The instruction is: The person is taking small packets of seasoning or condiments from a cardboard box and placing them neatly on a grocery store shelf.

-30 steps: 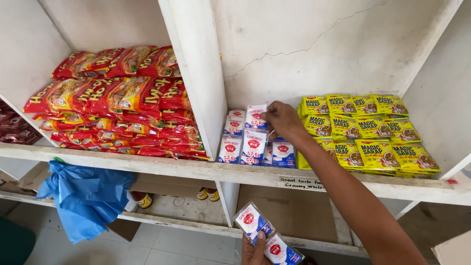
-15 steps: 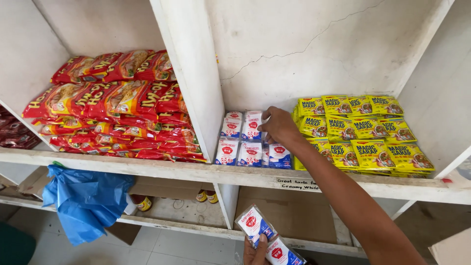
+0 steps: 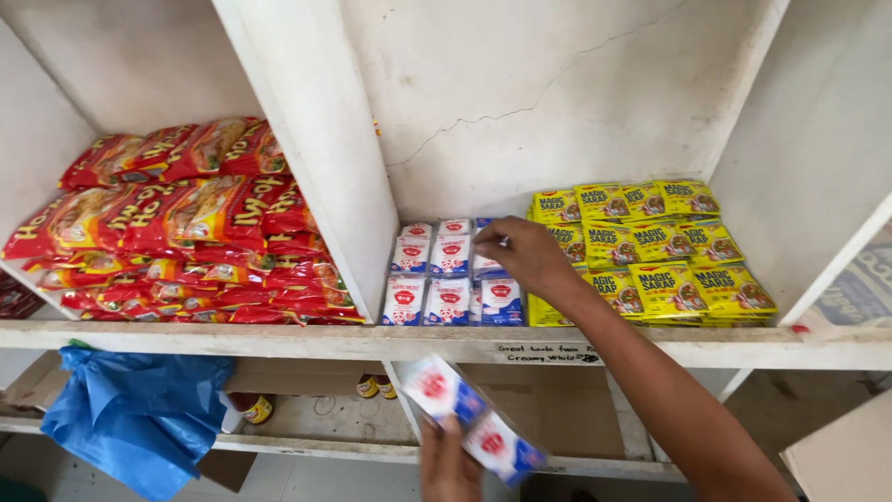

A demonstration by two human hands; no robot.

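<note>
Head view: the right hand (image 3: 525,253) is reached into the middle shelf compartment, its grip closed on a white-and-blue sachet (image 3: 490,268) at the right end of the rows of white sachets (image 3: 429,279) laid flat on the shelf (image 3: 465,342). Yellow sachets (image 3: 650,249) are stacked just beside it, to the right. The left hand (image 3: 448,463) is seen low in the frame, its grip clamped on a strip of white, red and blue sachets (image 3: 469,416) held below the shelf edge. Red noodle packs (image 3: 177,228) are piled in the left compartment behind a white divider (image 3: 316,158). A blue plastic bag (image 3: 135,414) is hung beneath the shelf.
</note>
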